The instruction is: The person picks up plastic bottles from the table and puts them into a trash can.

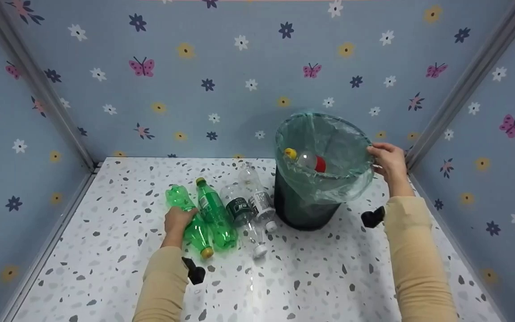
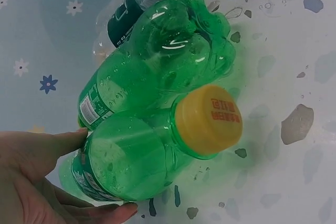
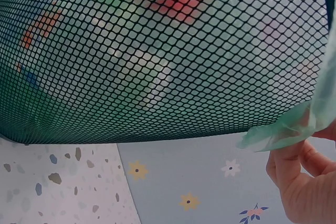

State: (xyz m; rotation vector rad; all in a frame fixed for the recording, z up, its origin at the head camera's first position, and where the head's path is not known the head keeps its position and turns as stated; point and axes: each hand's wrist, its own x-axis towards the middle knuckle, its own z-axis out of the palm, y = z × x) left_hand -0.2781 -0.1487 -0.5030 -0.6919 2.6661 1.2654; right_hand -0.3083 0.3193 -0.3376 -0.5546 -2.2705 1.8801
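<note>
At the left of the row, my left hand [image 1: 178, 222] grips a green plastic bottle [image 1: 198, 235] around its middle. The bottle lies with its yellow cap [image 2: 209, 120] toward me; thumb and fingers lie on opposite sides of its label. Beside it rests a second green bottle [image 1: 216, 215], bottom end toward me. My right hand [image 1: 390, 162] holds the right rim of a dark mesh waste bin [image 3: 131, 93], fingers beneath the edge and its pale green liner bag [image 1: 329, 190]. Inside the bin, a yellow cap [image 1: 290, 154] and a clear bottle with a red label [image 1: 320, 164] show.
Between the green bottles and the bin lie two clear bottles, one with a dark green label [image 1: 238, 206] and one with a whitish label [image 1: 261, 202]. Everything stands on a speckled white tabletop [image 1: 302, 277]. Flower-patterned panels [image 1: 239, 67] enclose the back and both sides.
</note>
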